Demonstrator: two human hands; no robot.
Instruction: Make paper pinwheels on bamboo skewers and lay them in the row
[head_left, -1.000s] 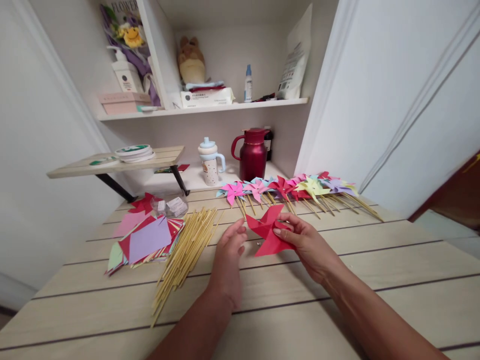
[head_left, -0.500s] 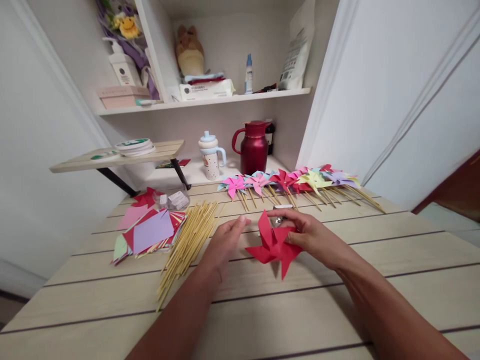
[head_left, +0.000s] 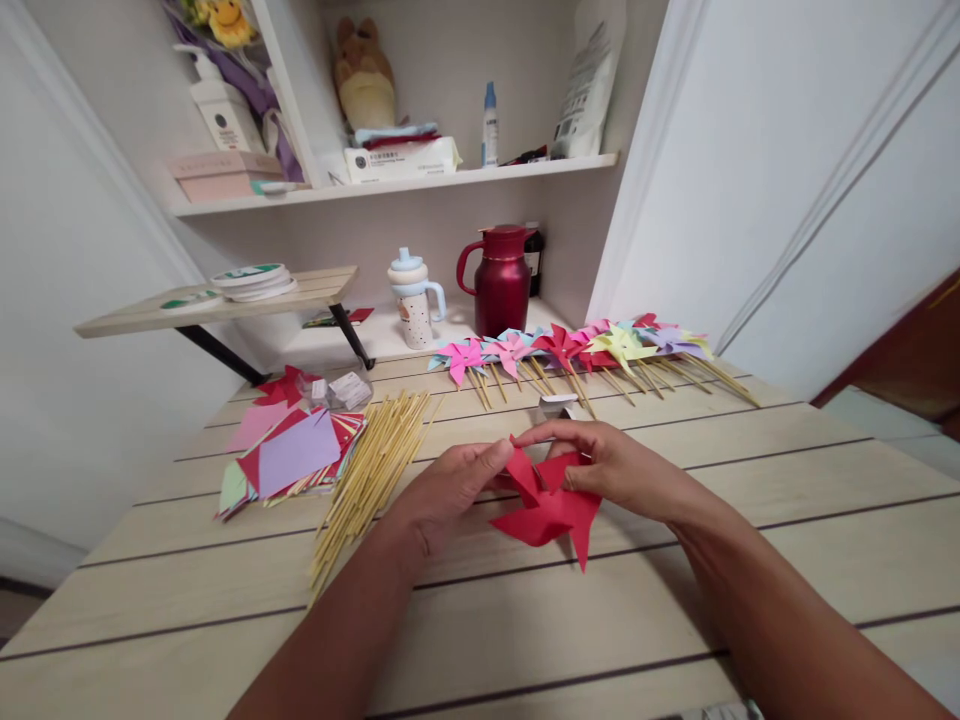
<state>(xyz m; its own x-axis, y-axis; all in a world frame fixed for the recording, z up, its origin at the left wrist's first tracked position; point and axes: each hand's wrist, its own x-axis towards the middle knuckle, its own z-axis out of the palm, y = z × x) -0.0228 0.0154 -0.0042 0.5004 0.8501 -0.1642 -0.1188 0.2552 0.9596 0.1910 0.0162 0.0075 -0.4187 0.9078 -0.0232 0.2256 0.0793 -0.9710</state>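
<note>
A red paper pinwheel (head_left: 551,510) is held above the table between both hands. My right hand (head_left: 600,460) grips its right side, thumb on a blade and index finger reaching over the top edge. My left hand (head_left: 469,475) pinches the upper left blade, its thumb on the paper and its other fingers partly hidden behind. No stick shows on this pinwheel. Just beyond my right hand lies a small open box (head_left: 557,406). To the left of my left hand, a spread of thin wooden sticks (head_left: 373,470) lies on the table.
Finished pinwheels on sticks (head_left: 559,348) line the table's back edge. Left of the sticks is a pile of coloured paper squares (head_left: 298,455), with small clear boxes (head_left: 349,390) behind. A cup (head_left: 412,300) and a red jug (head_left: 502,285) stand beneath the shelf (head_left: 480,178).
My left hand has moved right and taken hold of the pinwheel's upper left blade. The pinwheel has turned and tilted slightly in my right hand. The camera view has shifted a little.
</note>
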